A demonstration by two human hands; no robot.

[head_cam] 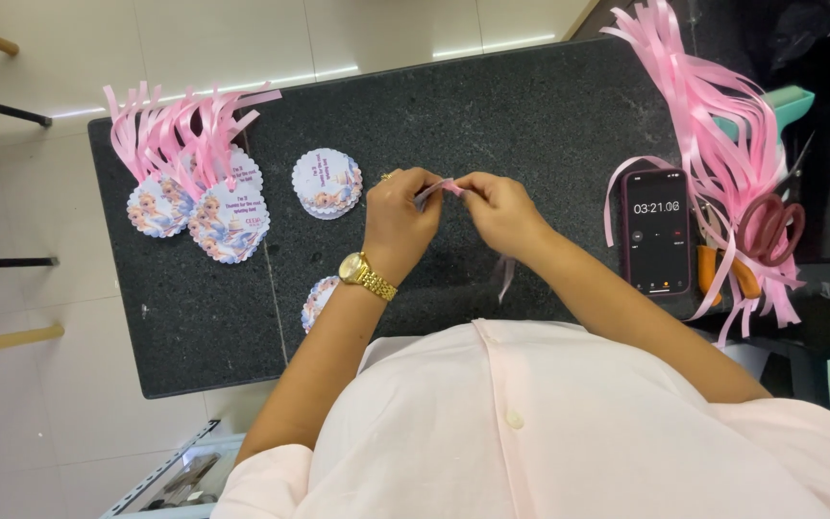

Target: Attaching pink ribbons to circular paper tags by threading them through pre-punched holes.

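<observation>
Beside phone (657,231): ribbon pile (713,125), scissors (770,231); tag stacks (199,207) left.

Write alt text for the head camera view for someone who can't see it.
Seen from above, a left hand and right hand pinch a pink ribbon over a dark table. Ribboned round tags lie left; a phone and loose ribbons right.

In front of me is a dark speckled stone worktop (492,115). On it, to my left, lies a pile of round scalloped paper tags with pink ribbon ties (199,197), and nearer the middle a small stack of plain round scalloped tags (327,183). To my right a black phone showing a timer (657,231) lies flat, just beside a heap of loose pink ribbon strips (722,144) and dark red-handled scissors (770,229).
</observation>
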